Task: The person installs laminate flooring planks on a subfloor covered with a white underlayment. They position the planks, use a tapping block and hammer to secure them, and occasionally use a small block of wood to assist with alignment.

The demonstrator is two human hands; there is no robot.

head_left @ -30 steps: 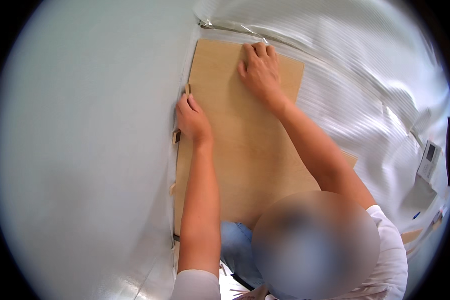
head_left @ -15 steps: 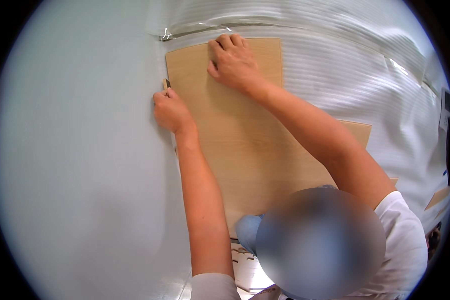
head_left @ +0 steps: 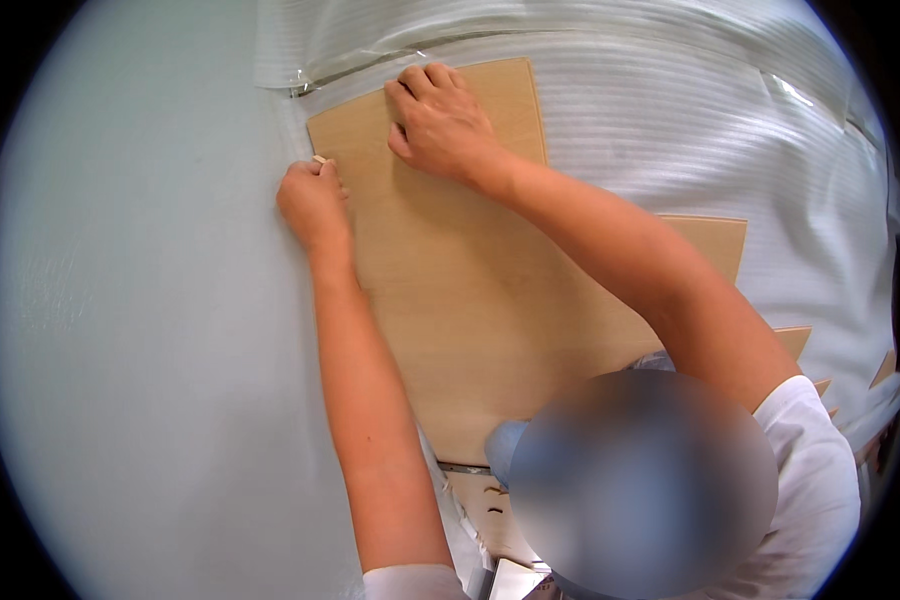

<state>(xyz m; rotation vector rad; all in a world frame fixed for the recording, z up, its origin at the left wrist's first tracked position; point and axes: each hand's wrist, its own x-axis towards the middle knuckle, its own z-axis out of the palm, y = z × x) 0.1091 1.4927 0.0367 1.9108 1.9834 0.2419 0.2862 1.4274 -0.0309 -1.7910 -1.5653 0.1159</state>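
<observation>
Wood-look floor planks (head_left: 430, 310) lie side by side along the pale wall on the left. My left hand (head_left: 313, 203) is closed on a small tan wooden block (head_left: 320, 159), beside the planks' left edge, next to the wall. Only the block's tip shows past my fingers. My right hand (head_left: 438, 122) rests on the planks near their far end, fingers bent and thumb apart, with nothing visible in it. The fingertips are partly hidden beneath the hand.
White ribbed foam underlay (head_left: 630, 120) covers the floor beyond and to the right, rumpled in places. Clear tape (head_left: 370, 68) runs along its seam at the far side. A stepped plank end (head_left: 708, 240) juts out at right. Small curved dark pieces (head_left: 495, 510) lie near the bottom.
The view has shifted slightly, so the planks sit further left. My left hand has turned a little, and less of the wooden block shows. The right hand keeps its place on the planks.
</observation>
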